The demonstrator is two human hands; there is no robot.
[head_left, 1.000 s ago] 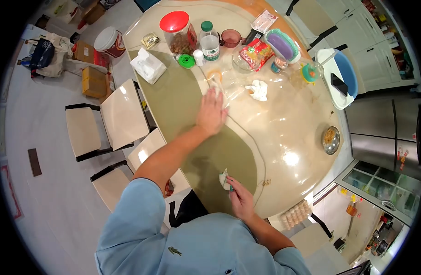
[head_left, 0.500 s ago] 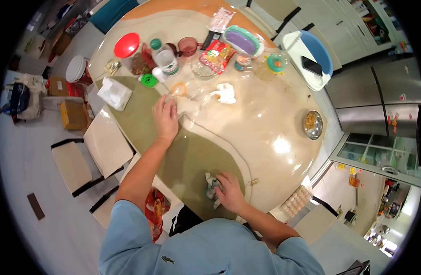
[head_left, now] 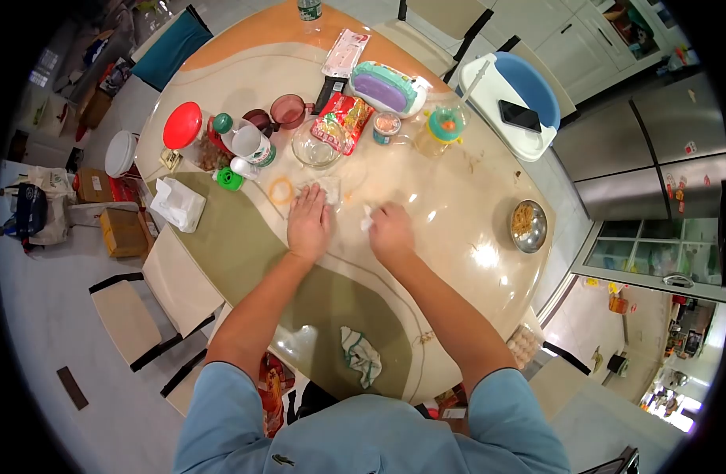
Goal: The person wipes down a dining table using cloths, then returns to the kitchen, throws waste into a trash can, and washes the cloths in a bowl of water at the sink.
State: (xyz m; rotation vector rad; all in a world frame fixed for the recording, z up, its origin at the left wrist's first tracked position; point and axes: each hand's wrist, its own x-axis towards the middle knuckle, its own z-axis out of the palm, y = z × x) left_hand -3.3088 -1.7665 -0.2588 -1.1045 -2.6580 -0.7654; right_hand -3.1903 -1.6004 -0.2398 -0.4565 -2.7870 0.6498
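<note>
White tissue (head_left: 367, 219) sits pinched in our curled right hand (head_left: 392, 233), while our left hand (head_left: 308, 227), fingers flat, presses a wipe (head_left: 329, 189) to the table (head_left: 450, 237) near the glass bowl (head_left: 316, 161); wiping seems underway, and any further stroke calls for clearance there.

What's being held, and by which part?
Right hand holds white tissue, apparently by its right side. Left hand lies flat on pale wipe, not visibly gripping.

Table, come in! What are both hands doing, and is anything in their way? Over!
Left hand flat on pale wipe. Right hand pinching white tissue. Clear glass bowl close ahead of left hand, possibly in its way. Over.
</note>
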